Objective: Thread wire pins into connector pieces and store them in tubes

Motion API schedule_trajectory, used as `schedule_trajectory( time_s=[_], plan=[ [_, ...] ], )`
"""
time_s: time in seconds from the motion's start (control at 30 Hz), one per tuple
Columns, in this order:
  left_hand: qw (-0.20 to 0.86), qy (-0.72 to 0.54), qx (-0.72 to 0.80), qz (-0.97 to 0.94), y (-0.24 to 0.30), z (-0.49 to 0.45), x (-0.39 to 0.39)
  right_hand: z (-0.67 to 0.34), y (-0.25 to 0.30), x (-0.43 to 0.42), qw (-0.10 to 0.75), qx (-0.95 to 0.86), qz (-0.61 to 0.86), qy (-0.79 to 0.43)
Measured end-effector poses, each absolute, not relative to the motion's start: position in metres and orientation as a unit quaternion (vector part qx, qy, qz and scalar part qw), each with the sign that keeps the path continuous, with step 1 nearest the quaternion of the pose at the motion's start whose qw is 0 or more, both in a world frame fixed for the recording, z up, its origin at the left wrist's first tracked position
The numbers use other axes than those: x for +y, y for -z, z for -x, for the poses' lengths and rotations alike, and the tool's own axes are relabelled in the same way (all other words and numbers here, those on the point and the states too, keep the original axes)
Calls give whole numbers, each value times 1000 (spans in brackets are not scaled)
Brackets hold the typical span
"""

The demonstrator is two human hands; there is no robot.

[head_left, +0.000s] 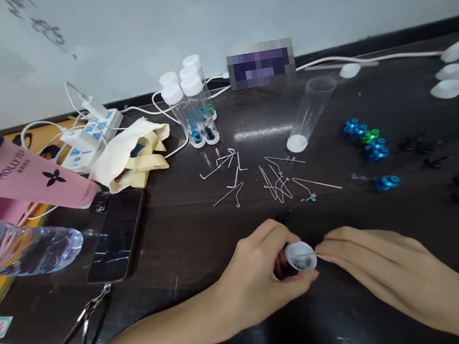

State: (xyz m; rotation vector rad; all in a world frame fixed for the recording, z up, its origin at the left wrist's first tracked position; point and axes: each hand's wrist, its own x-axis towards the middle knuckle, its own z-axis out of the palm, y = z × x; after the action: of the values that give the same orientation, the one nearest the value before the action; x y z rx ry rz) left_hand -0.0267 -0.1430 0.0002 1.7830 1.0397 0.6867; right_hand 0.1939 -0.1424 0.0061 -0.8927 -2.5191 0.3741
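My left hand (258,275) is curled round a small clear tube (300,256) whose round mouth faces me, low on the dark table (186,231). My right hand (372,260) pinches a thin metal pin at the tube's rim; the pin itself barely shows. Just beyond my hands lie several bent wire pins (274,179). To the right sit blue and green spools (367,141) and small black parts (431,154). An open clear tube (309,113) lies on its side behind the pins.
Several capped tubes (191,108) stand at the back centre. A phone (117,233), cloth bag (133,155), power strip (91,138), pink bottle (21,176) and clear water bottle (15,246) crowd the left. White caps (455,72) lie far right.
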Motion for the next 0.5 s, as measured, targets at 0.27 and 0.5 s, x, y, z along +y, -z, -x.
schedule_trajectory(
  time_s=[0.27, 0.5],
  plan=[
    [473, -271, 419, -726, -1, 27, -142, -195, -8, -143, 246, -915, 302, -101],
    [468, -267, 419, -731, -2, 27, -144, -195, -8, -143, 244, -919, 292, -99]
  ],
)
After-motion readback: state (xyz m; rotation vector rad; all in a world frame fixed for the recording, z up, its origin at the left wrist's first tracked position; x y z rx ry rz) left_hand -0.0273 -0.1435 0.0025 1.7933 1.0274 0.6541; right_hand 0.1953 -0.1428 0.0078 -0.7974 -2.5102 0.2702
